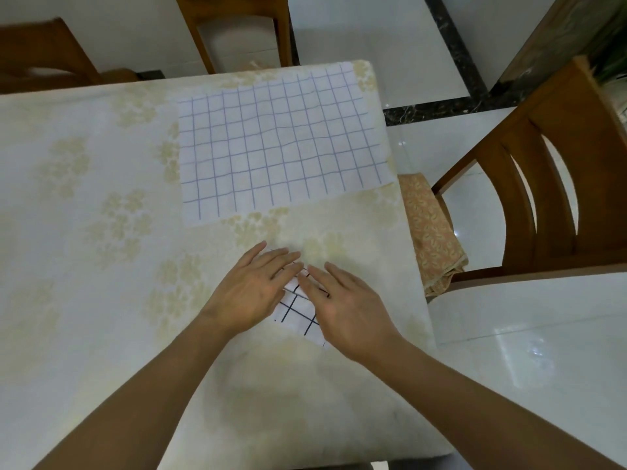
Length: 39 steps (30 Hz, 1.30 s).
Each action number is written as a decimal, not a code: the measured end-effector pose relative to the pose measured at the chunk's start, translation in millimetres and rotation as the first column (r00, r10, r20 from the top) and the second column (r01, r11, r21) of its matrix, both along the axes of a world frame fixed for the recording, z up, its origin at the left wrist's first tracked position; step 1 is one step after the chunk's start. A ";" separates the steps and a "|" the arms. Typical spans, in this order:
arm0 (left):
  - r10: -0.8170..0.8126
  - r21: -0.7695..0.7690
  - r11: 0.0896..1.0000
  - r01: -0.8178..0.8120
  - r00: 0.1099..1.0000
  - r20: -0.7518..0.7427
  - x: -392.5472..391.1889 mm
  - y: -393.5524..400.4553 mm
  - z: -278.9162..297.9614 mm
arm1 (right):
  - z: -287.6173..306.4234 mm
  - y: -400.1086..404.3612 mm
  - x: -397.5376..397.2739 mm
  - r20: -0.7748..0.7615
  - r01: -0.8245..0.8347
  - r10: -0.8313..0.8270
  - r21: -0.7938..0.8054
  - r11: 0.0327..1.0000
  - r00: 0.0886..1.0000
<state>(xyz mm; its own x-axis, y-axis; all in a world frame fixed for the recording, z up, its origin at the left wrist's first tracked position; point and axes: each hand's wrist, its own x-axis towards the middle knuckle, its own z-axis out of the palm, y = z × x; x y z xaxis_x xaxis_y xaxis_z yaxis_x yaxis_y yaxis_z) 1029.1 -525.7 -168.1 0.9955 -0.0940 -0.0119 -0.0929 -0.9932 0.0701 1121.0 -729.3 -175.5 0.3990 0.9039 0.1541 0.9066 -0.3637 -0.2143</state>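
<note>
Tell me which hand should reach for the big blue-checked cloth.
Left, probably. The left hand lies nearer the blue-checked cloth; the right hand sits further back and can hold down the small folded cloth.

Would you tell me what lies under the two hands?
A small checked cloth lies on the table, pressed flat by the left hand and right hand; most of it is covered.

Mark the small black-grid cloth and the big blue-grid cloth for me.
small folded white cloth with black grid (300, 313), head view, on its exposed middle patch
large flat white cloth with blue grid (278, 144), head view, on its centre
</note>
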 end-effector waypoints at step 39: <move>0.069 -0.035 0.997 -0.075 0.986 -0.151 -8.4 5.1 -62.5 | -66.5 19.0 -31.7 -0.104 0.191 -0.224 -0.262 0.946 0.969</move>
